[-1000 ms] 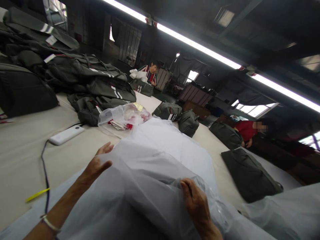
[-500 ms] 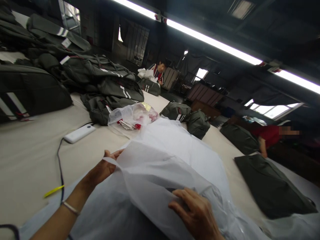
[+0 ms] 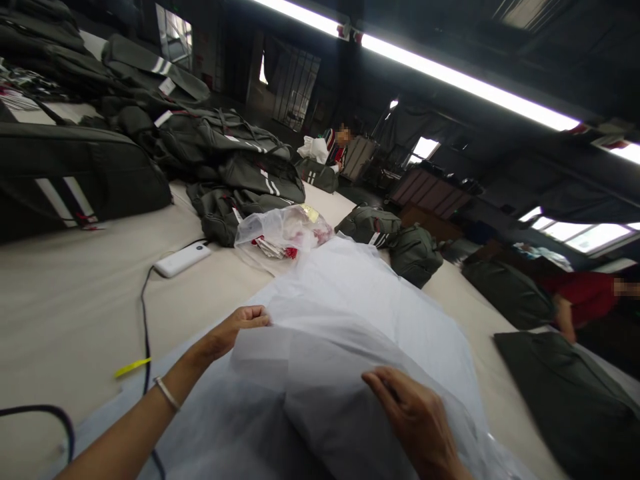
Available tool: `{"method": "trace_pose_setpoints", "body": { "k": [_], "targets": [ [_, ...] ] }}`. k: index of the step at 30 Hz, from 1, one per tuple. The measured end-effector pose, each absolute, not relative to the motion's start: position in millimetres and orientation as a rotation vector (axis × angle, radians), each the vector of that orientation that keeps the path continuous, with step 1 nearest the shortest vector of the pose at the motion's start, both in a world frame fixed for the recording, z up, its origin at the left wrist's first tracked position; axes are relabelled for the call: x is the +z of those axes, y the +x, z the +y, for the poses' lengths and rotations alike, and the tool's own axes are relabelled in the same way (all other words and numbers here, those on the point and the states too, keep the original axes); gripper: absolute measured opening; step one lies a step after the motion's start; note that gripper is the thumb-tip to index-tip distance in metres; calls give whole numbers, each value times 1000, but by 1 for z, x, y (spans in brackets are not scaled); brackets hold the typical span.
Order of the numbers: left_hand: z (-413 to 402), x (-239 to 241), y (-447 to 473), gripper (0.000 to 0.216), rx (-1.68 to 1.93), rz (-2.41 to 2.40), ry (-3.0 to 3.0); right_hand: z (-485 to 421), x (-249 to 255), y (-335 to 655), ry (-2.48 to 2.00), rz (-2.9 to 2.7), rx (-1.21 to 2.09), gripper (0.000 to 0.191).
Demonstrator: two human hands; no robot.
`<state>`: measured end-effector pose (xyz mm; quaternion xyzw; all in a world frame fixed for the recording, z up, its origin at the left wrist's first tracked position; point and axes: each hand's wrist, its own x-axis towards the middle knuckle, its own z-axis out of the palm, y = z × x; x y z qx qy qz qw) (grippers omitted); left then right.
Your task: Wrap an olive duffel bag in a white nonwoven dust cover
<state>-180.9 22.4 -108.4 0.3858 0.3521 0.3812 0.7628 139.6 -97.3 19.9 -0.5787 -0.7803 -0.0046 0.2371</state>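
Note:
A thin, translucent white plastic sheet (image 3: 330, 373) lies bunched in front of me, with folded layers; I cannot tell whether it is a bag. My left hand (image 3: 246, 325) is closed in a pinch at its far left edge. On the right, my right hand (image 3: 415, 413) has thumb and forefinger pressed together on the raised plastic. Something dark shows faintly beneath the layers near the bottom. More pale plastic (image 3: 345, 273) spreads flat beyond both hands. Past it sits a clear bag (image 3: 285, 233) with red-and-white tags inside.
Dark duffel bags (image 3: 220, 140) are piled at the back left; others (image 3: 415, 253) stand to the right. A white power bank (image 3: 183, 259) with a black cable and a yellow strip (image 3: 132, 367) lie on the cream table (image 3: 95, 293). A co-worker in red (image 3: 585, 297) is at the right.
My left fingers have gone from spread to pinched at the plastic's edge. My right fingers have closed on the plastic. The view has turned slightly left.

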Motion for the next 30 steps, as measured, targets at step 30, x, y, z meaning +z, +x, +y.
{"method": "trace_pose_setpoints", "body": {
  "k": [30],
  "targets": [
    [37,-90,-145,55,1125,1211,1175,-91,27,150,-1971,-1911,186,40]
  ]
}}
